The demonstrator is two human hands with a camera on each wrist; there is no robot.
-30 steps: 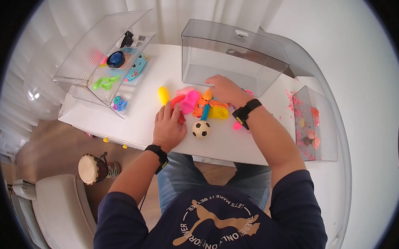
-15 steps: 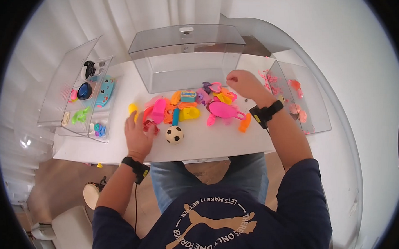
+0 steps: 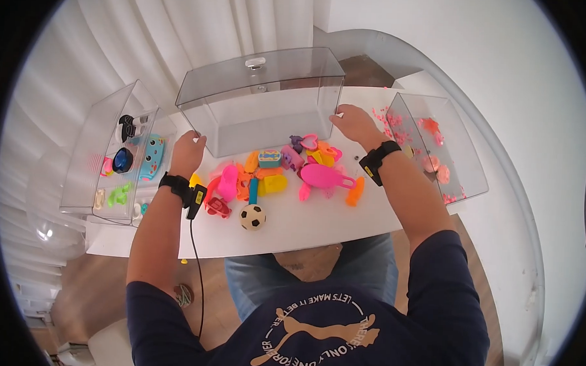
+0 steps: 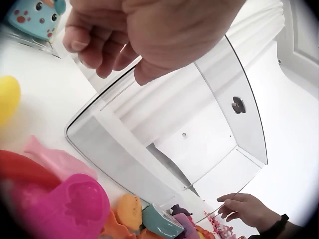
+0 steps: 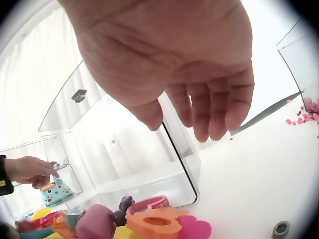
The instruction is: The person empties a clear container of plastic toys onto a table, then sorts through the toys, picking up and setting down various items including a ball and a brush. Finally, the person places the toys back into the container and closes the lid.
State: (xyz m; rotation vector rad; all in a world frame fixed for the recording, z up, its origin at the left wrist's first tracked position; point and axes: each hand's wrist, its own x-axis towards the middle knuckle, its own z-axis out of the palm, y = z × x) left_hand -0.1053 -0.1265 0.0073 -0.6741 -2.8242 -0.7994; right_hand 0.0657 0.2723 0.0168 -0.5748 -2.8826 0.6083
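A clear plastic display box (image 3: 260,107) stands at the back of the white table, its open front facing me. My left hand (image 3: 187,155) holds its left front edge, the thumb inside and the curled fingers outside, as the left wrist view shows. My right hand (image 3: 361,128) holds the right front edge, with the thumb on the inner side of the rim and the fingers outside. Before the box lies a pile of toys: a pink toy hairbrush (image 3: 319,176), a teal-and-yellow box-shaped toy (image 3: 270,158), a purple piece (image 3: 292,158) and a small soccer ball (image 3: 252,217).
On the left, a clear case (image 3: 100,157) holds a blue spotted toy (image 3: 152,159), a dark blue round item (image 3: 123,159) and a green toy (image 3: 119,194). At the right stands another clear box (image 3: 458,169) with pink bits around it. A cable (image 3: 199,270) hangs from the left wrist.
My left hand has left the red toy beside the pile and moved up to the box's left edge. My right hand has moved from over the pile to the box's right edge. The head view has shifted.
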